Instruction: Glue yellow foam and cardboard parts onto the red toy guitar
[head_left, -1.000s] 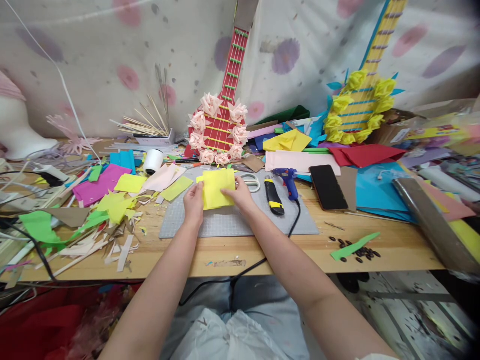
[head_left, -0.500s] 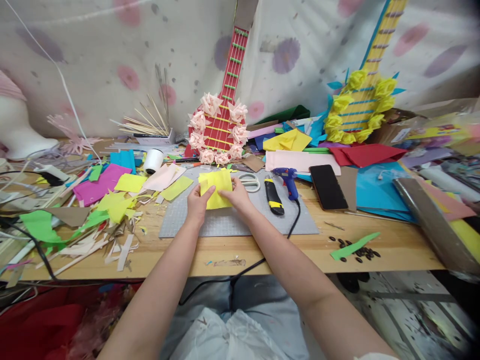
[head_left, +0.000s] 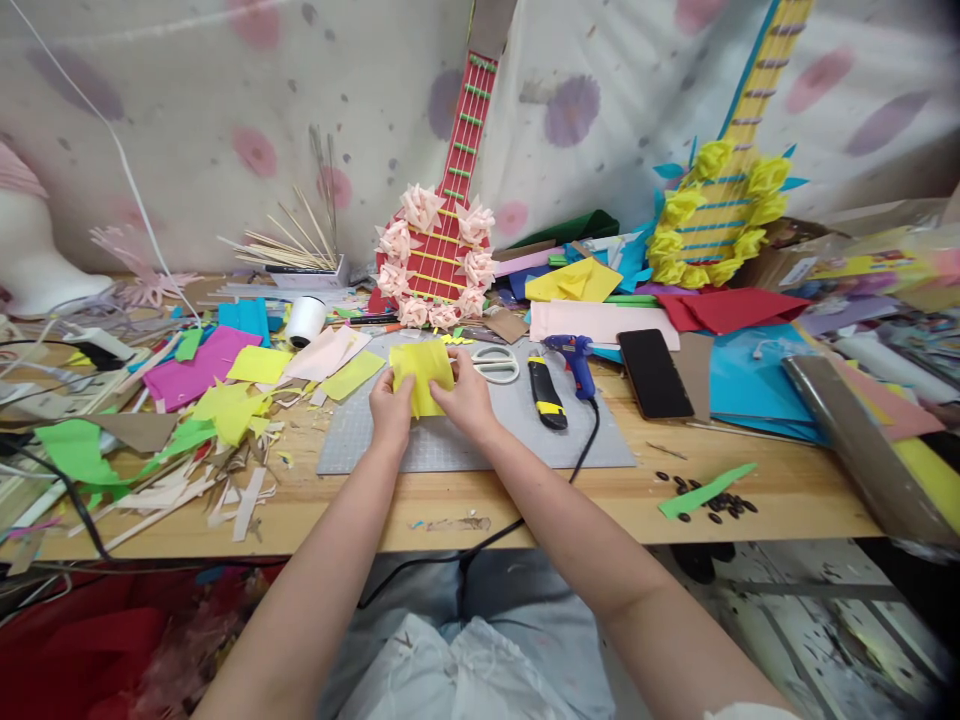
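Observation:
A piece of yellow crepe paper [head_left: 421,372] is stretched between my two hands over the grey cutting mat [head_left: 480,445]. My left hand [head_left: 391,408] pinches its left edge, thumb in front and fingers behind. On the opposite edge, my right hand [head_left: 463,396] grips in the same way. Just right of that hand lie scissors [head_left: 496,366] with pale handles. Farther right on the mat are a black and yellow utility knife [head_left: 547,392] and a blue glue gun [head_left: 576,362].
Behind the mat stands a red paper guitar [head_left: 439,240] ringed with pink flowers; a yellow one [head_left: 716,220] is at right. Coloured paper scraps [head_left: 232,405] cover the left side. A phone [head_left: 655,374] and small dark beads [head_left: 716,500] lie right. The glue gun's cord [head_left: 495,537] crosses the table edge.
Both hands have shifted slightly left with the yellow crepe paper, and my right hand has drawn a little closer to my left. The paper looks narrower between them.

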